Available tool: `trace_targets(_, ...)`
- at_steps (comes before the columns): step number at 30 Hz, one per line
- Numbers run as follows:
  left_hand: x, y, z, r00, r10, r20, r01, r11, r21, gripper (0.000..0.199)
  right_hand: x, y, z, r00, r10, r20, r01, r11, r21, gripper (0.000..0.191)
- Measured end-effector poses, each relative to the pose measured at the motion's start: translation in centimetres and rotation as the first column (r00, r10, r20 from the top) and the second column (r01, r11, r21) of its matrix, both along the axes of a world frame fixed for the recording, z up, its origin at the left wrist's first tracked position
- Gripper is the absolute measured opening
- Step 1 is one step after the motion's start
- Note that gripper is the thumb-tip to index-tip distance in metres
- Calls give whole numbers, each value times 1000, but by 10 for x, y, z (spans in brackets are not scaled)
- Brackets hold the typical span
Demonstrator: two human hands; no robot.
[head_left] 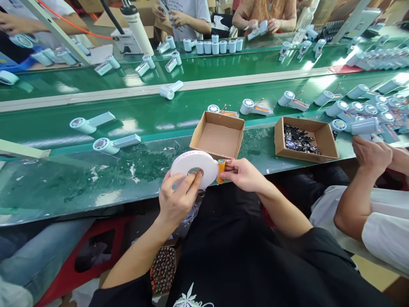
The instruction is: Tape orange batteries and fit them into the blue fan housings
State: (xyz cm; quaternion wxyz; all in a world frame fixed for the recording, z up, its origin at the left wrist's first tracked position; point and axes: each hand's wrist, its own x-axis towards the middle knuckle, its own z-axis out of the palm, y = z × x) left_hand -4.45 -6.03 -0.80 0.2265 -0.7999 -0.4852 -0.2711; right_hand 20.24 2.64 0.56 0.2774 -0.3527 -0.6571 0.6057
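Observation:
My left hand (177,196) is closed on a wide white roll of tape (209,168), with fingers reaching into its centre hole. Against the roll's right edge stands an orange cylindrical battery (220,172), pinched in the fingers of my right hand (244,174). Thin wires appear near its top, by my fingertips. Both hands are at the bench's front edge, just below a shallow cardboard box (217,153) whose brown bottom shows.
Light-blue handheld fan bodies (107,146) lie along the green conveyor (143,113). A second box (306,155) holds small dark parts. At right, a co-worker's hands (372,153) hold a fan body. Other people sit across the line. A box of batteries (162,268) stands below.

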Motion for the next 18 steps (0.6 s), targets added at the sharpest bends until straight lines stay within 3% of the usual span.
trace_targets(4,20,1,-9,993,120,0,-119,986,119,58,-27,-11,-23,905,-294,-307,270,955,-119,38)
trace_targets(8,37,0,-21,980,173,103,-183,979,94,55,-41,-23,-41,761,-509,-401,471,860,-198,42)
trace_targets(10,36,2,-24,978,156,141,-163,986,40,55,-35,-22,-43,808,-477,-346,456,878,-144,38)
trace_targets(14,20,10,-21,993,23,116,-15,997,-70,61,-6,-5,-32,967,-250,-52,252,967,35,27)
trace_targets(16,12,14,-18,995,-29,100,41,991,-124,61,4,4,-25,982,-175,71,170,983,67,22)
trace_targets(18,11,16,-18,993,-29,117,49,984,-174,59,4,9,-24,987,-142,73,138,989,58,20)
